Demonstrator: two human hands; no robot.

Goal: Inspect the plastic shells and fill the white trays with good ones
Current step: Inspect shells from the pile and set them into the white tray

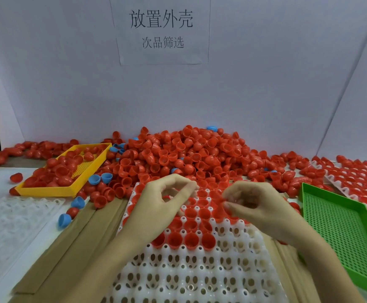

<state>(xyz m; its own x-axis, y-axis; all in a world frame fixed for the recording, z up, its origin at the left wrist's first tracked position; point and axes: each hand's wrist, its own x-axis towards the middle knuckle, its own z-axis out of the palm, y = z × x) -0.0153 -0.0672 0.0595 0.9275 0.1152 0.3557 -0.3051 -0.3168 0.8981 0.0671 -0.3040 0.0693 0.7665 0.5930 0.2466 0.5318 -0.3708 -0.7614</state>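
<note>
Factory sorting bench: heaped red shells, sorting trays, posted wall sign.

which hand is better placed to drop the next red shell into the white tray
Probably the right hand: it appears to pinch a red shell directly over the white tray, beside the filled rows. The left hand hovers nearby with fingers curled; whether it holds anything is unclear.

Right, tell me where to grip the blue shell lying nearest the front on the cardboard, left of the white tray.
Take the blue shell across its rim, thumb on one side and finger on the other, coming down from above. It lies tipped on its side on the cardboard strips, dome up and to the right, so the smooth dome would likely slip. The red shell touching it crowds the far side.
</note>
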